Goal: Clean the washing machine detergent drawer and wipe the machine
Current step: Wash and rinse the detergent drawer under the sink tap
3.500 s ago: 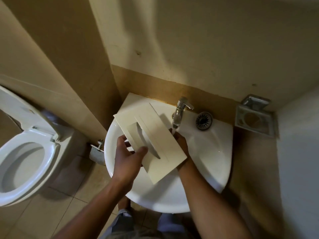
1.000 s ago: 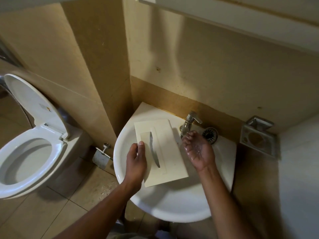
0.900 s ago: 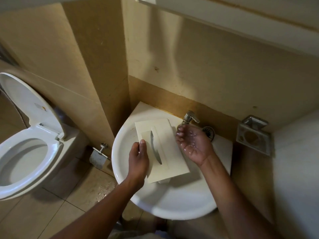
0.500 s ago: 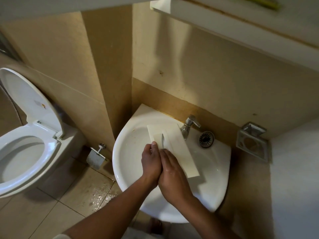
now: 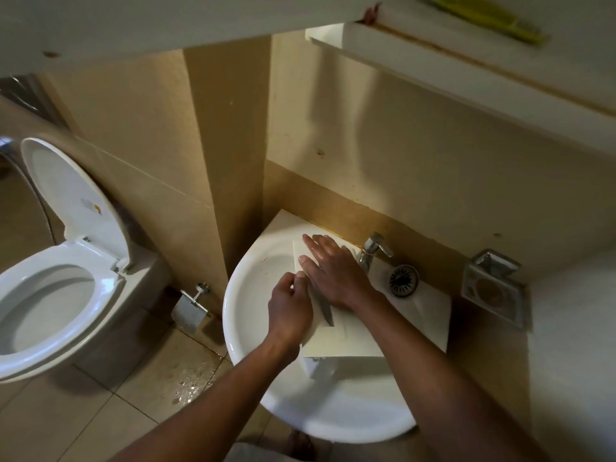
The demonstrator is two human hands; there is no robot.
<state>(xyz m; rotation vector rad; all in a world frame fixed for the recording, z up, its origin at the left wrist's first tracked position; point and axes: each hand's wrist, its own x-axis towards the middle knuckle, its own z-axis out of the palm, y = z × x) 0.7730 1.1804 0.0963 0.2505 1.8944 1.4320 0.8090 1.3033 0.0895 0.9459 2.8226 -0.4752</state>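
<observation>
Washing the drawer (image 5: 343, 341) over the sink (image 5: 240, 328): left hand (image 5: 290, 305) grips its edge, right hand (image 5: 330, 271) presses flat and open; wiping the machine apparently remains

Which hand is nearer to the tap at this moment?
Right. The right hand lies flat on the drawer, just beside the tap; the left hand holds the drawer's left edge, farther away.

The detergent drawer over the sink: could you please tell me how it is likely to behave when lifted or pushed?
The detergent drawer looks like rigid plastic with straight edges under the pressing right hand, so it is probably stiff. It is likely light, since the left hand grips it by one edge. The right hand glistens wet, so it may be slippery.
</observation>
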